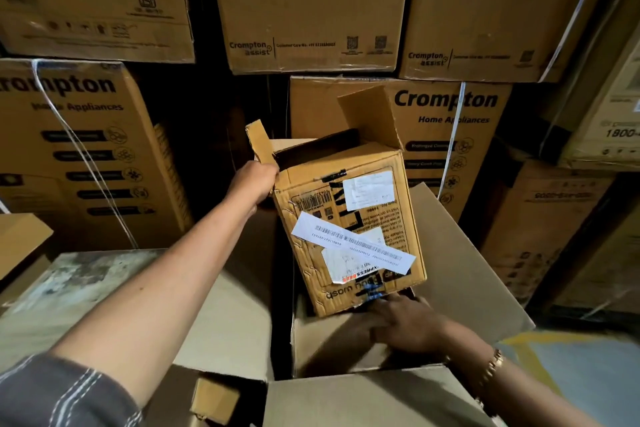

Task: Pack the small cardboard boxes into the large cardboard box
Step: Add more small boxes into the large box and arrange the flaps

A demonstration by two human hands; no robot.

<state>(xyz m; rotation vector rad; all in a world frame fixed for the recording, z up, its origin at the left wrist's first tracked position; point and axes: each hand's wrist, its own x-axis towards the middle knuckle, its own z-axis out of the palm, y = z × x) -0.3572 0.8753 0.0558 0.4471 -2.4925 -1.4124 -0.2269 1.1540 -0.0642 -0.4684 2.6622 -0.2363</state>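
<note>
A small brown cardboard box (pixel 349 218) with white labels and barcode strips hangs tilted over the open large cardboard box (pixel 460 274), its lower end dipping inside. Its top flaps stand open. My left hand (pixel 251 184) grips the small box at its upper left corner. My right hand (pixel 408 324) reaches into the large box and holds the small box's lower edge from beneath. The large box's flaps spread outward on all sides. Its inside is dark and mostly hidden.
Stacks of big printed appliance cartons (pixel 311 10) form a wall close behind. More cartons (pixel 69 149) stand at the left and right. Another small cardboard piece (pixel 214 399) lies near the bottom edge. A worn grey surface (pixel 86 274) lies at the left.
</note>
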